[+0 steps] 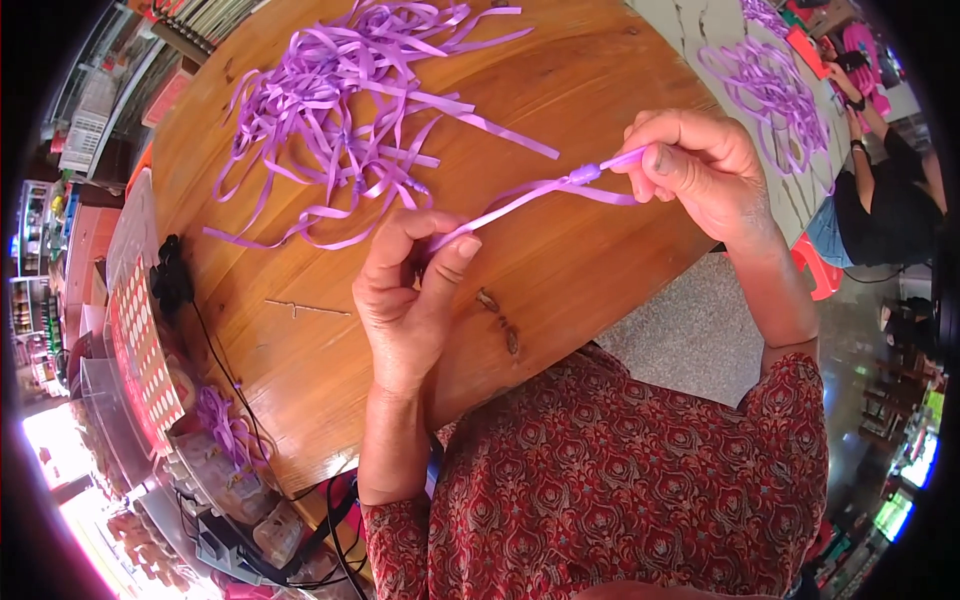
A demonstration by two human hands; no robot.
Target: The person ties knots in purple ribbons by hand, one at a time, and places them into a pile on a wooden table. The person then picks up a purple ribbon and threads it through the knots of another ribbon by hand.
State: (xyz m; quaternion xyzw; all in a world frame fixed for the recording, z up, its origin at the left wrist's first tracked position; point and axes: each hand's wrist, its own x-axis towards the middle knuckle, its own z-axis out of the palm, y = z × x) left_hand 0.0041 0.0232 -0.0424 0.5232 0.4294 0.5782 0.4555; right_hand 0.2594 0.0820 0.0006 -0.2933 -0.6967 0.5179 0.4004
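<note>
Purple ribbon, a small bundle [225, 425], hangs or lies at far left beside the edge of the wooden table [300, 380]; its support is unclear. Next, a black item [171, 272] at the table's rim, kind not determinable. Large ribbon heap [330, 90] on the far part of the tabletop, loosely tangled, ends trailing toward the wearer — a position that probably keeps strands within reach yet leaves the near wood free for the hands. Thin stick-like piece [305, 306] lies nearer, apart from the heap. Left hand [410, 300]: thumb and bent forefinger pinched on one strand [510, 207], which is raised above the table between the two hands. Strand runs straight, so presumably under light tension. Its knot [583, 174] sits close to the right hand [700, 175], whose thumb and forefinger pinch just beyond it — likely to steady that end. Hands well apart. Farther right, another ribbon pile [770, 105] on a pale, dark-veined table [690, 35].
</note>
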